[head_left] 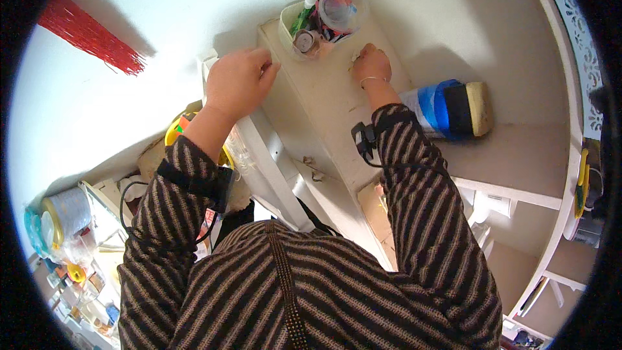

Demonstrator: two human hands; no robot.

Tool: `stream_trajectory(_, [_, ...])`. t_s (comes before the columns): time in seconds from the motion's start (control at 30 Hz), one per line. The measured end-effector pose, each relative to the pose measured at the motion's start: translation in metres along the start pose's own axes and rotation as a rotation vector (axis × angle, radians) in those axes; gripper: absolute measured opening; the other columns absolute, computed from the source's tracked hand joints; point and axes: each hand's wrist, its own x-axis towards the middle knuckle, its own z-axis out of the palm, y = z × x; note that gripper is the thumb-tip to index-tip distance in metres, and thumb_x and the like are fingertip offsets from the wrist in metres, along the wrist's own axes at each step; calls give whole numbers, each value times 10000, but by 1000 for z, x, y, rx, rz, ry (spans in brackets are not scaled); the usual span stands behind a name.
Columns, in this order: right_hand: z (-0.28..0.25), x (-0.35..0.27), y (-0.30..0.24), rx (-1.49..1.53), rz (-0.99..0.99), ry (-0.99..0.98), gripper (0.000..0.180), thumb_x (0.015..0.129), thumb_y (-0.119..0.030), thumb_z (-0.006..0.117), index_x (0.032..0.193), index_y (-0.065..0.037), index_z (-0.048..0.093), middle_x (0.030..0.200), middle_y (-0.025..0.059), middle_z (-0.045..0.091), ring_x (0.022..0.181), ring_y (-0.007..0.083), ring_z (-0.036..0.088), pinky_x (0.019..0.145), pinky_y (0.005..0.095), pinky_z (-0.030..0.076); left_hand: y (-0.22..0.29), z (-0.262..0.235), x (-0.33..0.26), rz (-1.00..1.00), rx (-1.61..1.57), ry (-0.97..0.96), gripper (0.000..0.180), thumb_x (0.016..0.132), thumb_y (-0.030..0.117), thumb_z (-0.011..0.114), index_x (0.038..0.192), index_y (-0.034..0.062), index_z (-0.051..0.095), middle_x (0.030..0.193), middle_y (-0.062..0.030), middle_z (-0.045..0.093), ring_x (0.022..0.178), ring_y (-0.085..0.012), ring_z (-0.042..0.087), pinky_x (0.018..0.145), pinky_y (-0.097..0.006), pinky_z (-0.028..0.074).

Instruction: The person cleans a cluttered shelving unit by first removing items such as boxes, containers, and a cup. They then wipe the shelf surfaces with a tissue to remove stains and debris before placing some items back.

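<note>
Shelf [337, 110], as seen from the head camera, looks mostly bare. Small pale scraps [312, 168] are left near its front edge. The right hand [371, 63] rests on it by the tub of oddments [317, 23], fingers curled together over something too small to tell. The shelf's left edge is gripped by the left hand [238, 81].

Matt painted white shelf [324, 100]; clear glossy plastic cup [341, 6]; striped knit cloth sleeve [427, 207]; thin metal bangle [371, 80].

Brown-and-black striped sleeves [421, 214], cream shelf [324, 97], blue-and-black bottle [447, 109], red tassel [91, 35], white wall [162, 0]
</note>
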Motion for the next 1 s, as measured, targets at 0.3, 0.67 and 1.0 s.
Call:
stream_trajectory(0.3, [-8, -23, -2, 25, -79, -67, 178, 825, -187, 640, 965, -83, 673, 954, 195, 684, 920, 390, 657, 799, 473, 525, -1, 1, -2, 25, -6, 7, 259, 899, 311, 597, 814, 71, 639, 828, -120, 661, 771, -361, 640, 675, -486, 504])
stream_trajectory(0.67, [-8, 7, 11, -66, -133, -184, 278, 806, -281, 690, 957, -48, 684, 979, 207, 695, 956, 398, 660, 843, 461, 530, -2, 1, 1, 37, 15, 12, 259, 900, 321, 594, 833, 81, 661, 831, -110, 671, 776, -357, 646, 680, -481, 513])
stream_trajectory(1.0, [-17, 9, 2, -187, -86, -283, 387, 834, -316, 699, 1072, -12, 670, 1069, 227, 684, 1023, 383, 660, 861, 449, 550, -3, 2, -1, 40, 16, 26, 243, 892, 314, 610, 817, 88, 661, 823, -98, 673, 764, -350, 647, 661, -475, 511])
